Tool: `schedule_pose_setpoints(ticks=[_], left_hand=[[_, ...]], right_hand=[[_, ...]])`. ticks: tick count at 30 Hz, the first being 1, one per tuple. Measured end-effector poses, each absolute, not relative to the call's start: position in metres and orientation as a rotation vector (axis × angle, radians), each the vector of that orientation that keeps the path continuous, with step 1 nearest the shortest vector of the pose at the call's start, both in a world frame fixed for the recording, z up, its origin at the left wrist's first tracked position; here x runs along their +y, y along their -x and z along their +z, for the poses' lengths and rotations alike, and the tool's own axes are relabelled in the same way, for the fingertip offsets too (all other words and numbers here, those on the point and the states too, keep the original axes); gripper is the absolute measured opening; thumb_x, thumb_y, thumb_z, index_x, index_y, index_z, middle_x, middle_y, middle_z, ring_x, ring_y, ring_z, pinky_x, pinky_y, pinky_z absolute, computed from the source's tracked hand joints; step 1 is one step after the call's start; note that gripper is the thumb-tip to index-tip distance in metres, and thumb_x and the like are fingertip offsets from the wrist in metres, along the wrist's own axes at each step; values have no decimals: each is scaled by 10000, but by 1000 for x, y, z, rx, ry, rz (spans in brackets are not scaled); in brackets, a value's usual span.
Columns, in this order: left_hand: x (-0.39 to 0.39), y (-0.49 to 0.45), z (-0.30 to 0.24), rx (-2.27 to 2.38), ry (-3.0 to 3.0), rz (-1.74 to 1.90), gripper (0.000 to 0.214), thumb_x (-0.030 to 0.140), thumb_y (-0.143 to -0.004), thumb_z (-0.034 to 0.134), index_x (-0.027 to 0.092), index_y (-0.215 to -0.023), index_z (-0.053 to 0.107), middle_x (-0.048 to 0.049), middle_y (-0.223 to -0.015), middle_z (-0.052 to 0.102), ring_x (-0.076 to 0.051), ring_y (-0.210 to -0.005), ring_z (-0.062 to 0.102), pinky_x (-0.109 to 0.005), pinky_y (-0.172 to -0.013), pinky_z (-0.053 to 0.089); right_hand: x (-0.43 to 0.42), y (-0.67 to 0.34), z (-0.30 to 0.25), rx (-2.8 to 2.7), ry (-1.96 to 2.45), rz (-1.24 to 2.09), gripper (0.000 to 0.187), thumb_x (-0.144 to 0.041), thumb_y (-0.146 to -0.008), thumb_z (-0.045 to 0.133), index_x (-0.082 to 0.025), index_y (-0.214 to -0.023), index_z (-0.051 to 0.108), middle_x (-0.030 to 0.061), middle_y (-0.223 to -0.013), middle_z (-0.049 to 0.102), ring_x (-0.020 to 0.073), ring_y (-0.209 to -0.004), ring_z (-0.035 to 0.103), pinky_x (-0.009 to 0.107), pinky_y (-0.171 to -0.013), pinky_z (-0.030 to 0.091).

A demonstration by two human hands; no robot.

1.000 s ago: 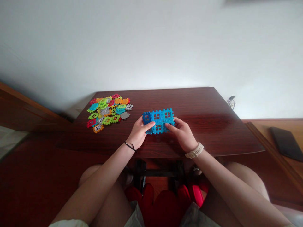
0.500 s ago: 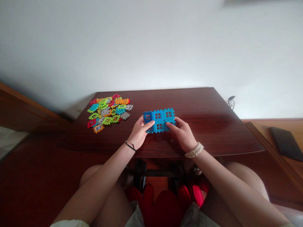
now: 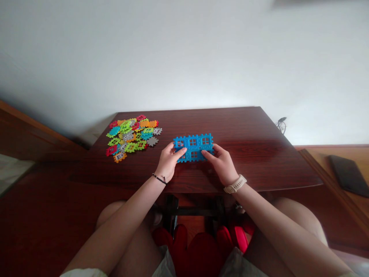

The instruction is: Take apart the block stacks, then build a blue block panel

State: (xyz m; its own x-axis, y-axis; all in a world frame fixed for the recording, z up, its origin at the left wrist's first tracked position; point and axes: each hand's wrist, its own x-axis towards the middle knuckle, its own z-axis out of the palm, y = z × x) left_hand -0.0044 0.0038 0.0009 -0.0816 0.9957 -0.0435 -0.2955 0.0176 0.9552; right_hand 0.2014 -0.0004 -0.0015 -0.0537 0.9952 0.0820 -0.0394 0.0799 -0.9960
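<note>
A panel of joined blue interlocking window tiles [image 3: 193, 142] is held up between my hands, over the front middle of the dark wooden table [image 3: 230, 127]. The tiles form two rows, with toothed edges and cross-barred openings. My left hand [image 3: 169, 159] grips the panel's left side, its thumb across the front face. On the opposite side my right hand [image 3: 223, 159] grips it the same way, thumb on the lower right tile. The fingers behind the panel are mostly hidden.
At the table's left lies a pile of loose interlocking tiles [image 3: 131, 134] in green, red, orange, grey and blue. A white wall [image 3: 184, 54] stands behind the table. Black cables [image 3: 281, 124] hang past the right edge, and a dark flat object [image 3: 348, 175] lies farther right.
The left end of the blue panel has turned, so its left tiles now look wider and flatter in line with the others. Both hands keep their hold, barely shifted.
</note>
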Motion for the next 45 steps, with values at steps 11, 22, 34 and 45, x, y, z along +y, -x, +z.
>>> schedule_pose_setpoints(ticks=[11,22,34,45], left_hand=[[1,4,3,1064,-960,1339,434,395,-714,992,187,-1036,789,-73,-1050,805,-224,-941,741,-375,-912,596],[4,1,5,1103,-912,1354,401,447,-714,984,179,-929,776,-50,-931,782,-199,-844,716,-347,-824,575],[6,4,-4,1165,-1067,1284,398,496,-776,944,179,-981,818,-82,-983,795,-224,-876,721,-338,-791,573],[13,24,-3,1163,-1140,1145,426,378,-814,879,229,-1200,781,-90,-1165,773,-236,-1031,739,-367,-955,566]], right_hand=[[-3,-200,3,-1179,1050,1362,394,-568,-823,880,-257,-1041,775,38,-1055,824,250,-940,753,416,-927,626],[3,-200,5,-1042,1030,1490,478,-583,-752,941,-244,-1059,799,61,-1129,841,271,-1006,787,452,-979,642],[4,-205,-3,-1090,1057,1451,439,-578,-786,918,-231,-1031,806,81,-1114,844,286,-1012,788,466,-997,637],[22,-229,-26,-1409,1185,1127,595,-351,-833,809,-247,-1388,621,108,-1251,757,290,-1181,722,496,-1023,618]])
